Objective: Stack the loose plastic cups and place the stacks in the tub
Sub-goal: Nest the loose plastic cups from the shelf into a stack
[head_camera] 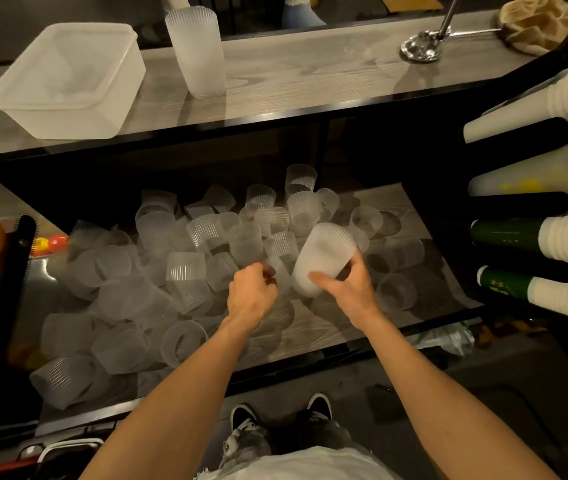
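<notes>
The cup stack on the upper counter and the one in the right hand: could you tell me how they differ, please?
The counter stack stands upright and untouched beside the tub; the held stack is tilted and gripped by the right hand over the loose cups. The counter stack looks taller. Both are frosted, ribbed plastic.

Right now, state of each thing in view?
tub: upright on upper shelf, looks empty
tall stack: standing beside tub, not in it
loose cups: scattered on lower shelf
right hand: gripping held stack
left hand: closed on one cup

Head cam, wide-angle, looks fwd and down, near lower counter [327,327]
</notes>
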Available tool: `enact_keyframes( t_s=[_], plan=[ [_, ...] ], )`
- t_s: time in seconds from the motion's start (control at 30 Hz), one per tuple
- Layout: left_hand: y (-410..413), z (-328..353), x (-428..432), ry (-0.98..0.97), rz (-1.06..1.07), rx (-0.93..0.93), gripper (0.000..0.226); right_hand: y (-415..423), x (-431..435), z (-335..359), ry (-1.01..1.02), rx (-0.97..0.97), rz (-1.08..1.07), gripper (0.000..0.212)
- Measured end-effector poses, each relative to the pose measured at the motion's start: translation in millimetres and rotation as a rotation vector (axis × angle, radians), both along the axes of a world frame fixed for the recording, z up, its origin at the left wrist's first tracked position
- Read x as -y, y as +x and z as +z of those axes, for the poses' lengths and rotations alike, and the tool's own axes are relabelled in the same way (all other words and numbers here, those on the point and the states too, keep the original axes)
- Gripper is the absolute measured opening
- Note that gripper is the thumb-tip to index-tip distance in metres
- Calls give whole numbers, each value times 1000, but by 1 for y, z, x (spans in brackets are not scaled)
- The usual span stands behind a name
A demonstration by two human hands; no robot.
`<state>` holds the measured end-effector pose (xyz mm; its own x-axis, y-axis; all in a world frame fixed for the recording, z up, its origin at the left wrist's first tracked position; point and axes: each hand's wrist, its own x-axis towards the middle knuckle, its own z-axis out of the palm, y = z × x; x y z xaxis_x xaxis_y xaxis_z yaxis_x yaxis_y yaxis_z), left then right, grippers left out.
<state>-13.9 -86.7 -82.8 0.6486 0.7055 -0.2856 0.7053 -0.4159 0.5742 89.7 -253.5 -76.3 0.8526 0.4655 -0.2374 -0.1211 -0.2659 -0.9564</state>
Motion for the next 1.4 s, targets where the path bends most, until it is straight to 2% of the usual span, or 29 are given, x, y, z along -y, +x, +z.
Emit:
enact_keyframes(
  t_s=[0.07, 0.17, 0.27, 0.47, 0.7, 0.9, 1.07, 1.27, 1.4],
  plan=[
    [-1, -1, 6, -7, -76, -1, 27, 4, -2, 6, 45, -14, -47, 92],
    [-2, -5, 15, -49, -210, -23, 23, 6, -5, 10, 57, -2, -42, 92],
    [-5, -10, 21, -84, -288, -27, 31, 4, -6, 6, 26, 16, -20, 91],
    [-15, -13, 12, -76, -97, 115, 38, -4, -6, 3, -87, 64, 32, 81],
    [-13, -13, 3, -179, -154, -21, 60, -9, -11, 5, -186, 215, 172, 72],
    [-7, -14, 4, -199, -173, -20, 53, -12, -14, 8, -184, 341, 224, 71],
    [-4, -20, 0, -207, -166, -27, 42, -8, -22, 12, -172, 361, 297, 72],
    [-1, -24, 3, -238, -166, -13, 41, -5, -16, 4, -205, 310, 299, 79],
    [5, -22, 5, -251, -183, -11, 39, -3, -15, 2, -219, 323, 321, 73]
  ],
)
